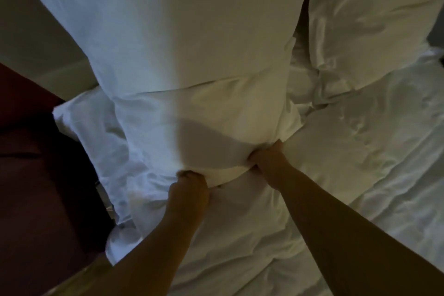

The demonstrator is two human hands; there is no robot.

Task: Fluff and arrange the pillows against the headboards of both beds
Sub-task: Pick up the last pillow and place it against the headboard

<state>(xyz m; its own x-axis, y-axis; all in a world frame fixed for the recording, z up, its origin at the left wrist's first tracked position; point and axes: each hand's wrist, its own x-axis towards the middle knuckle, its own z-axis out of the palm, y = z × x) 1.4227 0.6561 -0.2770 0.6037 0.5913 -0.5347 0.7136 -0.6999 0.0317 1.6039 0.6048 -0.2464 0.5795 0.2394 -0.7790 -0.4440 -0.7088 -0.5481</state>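
While both hands work the near edge of the front pillow (192, 122), it lies dead centre on the bed, its far side tucked against the tall pillow (168, 19) standing at 12 o'clock. My left hand (189, 187) has its fingers curled tight into the casing at approx 6 o'clock of that pillow, and my right hand (266, 158) pinches a bunch of it at 4 o'clock. My read: light, v. soft, filling gives under the knuckles, casing loose and prob. a bit slippery. So grab cloth plus stuffing, not cloth alone, and take it by the corners or long edge for a shake. A third pillow (372, 19) leans at 2 o'clock, w/ rumpled duvet (360, 151) at 3 and dark floor (36, 151) at 9.
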